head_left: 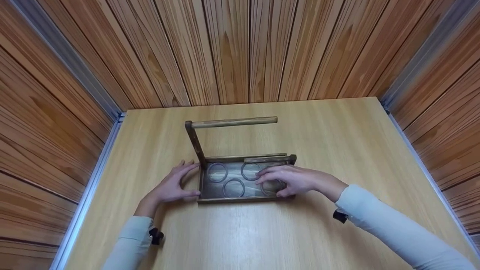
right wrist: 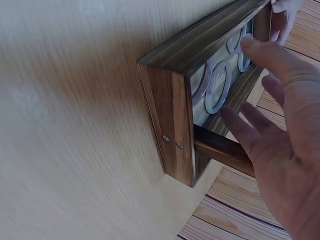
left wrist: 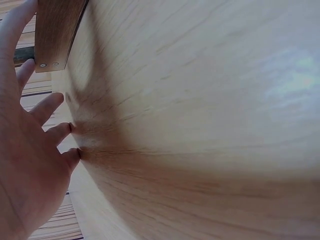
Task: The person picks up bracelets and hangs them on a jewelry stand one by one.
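A dark wooden caddy [head_left: 240,200], a shallow rectangular tray, lies on the table with several pale rings [head_left: 224,187] on its floor. At its left end an upright post [head_left: 195,144] stands, carrying a round handle bar [head_left: 236,122] whose right end is free. Another wooden arm [head_left: 266,159] lies folded down along the back right side. My left hand [head_left: 174,185] spreads thumb and fingers at the caddy's left end, fingertips right at the edge. Over the right end hovers my right hand [head_left: 296,179], fingers relaxed, holding nothing. Screw heads show on the end wall [right wrist: 170,115] in the right wrist view.
The caddy sits on a light wooden table [head_left: 240,240]. Wood-plank panels [head_left: 232,48] enclose it at the back and both sides, with metal rails [head_left: 90,187] along the side edges. Each wrist has a small black device [head_left: 155,236] strapped at the sleeve.
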`<state>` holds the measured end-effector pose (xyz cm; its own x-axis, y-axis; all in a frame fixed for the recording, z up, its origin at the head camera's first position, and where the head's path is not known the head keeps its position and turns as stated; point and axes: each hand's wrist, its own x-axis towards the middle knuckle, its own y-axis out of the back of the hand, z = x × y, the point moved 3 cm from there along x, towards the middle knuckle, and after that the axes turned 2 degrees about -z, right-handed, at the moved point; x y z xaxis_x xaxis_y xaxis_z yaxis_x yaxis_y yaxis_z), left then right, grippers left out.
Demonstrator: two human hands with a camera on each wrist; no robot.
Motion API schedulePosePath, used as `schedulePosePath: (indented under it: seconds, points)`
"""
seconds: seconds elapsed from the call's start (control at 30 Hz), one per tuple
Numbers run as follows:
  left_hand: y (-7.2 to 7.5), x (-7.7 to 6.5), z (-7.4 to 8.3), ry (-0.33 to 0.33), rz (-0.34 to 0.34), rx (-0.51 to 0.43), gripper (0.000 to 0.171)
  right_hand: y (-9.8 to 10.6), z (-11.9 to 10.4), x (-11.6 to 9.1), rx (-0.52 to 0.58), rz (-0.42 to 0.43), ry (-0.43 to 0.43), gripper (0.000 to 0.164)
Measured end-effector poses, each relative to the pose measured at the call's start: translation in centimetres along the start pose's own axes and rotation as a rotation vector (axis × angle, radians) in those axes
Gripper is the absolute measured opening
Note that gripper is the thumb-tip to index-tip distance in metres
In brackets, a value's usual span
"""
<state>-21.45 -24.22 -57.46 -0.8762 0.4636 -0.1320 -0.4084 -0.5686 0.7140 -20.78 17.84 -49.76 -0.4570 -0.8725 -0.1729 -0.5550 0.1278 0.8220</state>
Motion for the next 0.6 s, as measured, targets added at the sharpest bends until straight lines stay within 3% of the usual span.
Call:
schedulePosePath:
  seconds: [0.37, 0.6]
  points:
    - [-0.1, 0.0, 0.0, 0.011, -0.002, -0.024, 0.098, -0.9, 0.2, 0.6, -0.032, 0.083, -0.010, 0.063]
    - [-0.2, 0.1, 0.0, 0.000, 0.003, -0.029, 0.098, -1.4, 0.2, 0.7, -0.013, 0.093, -0.067, 0.062]
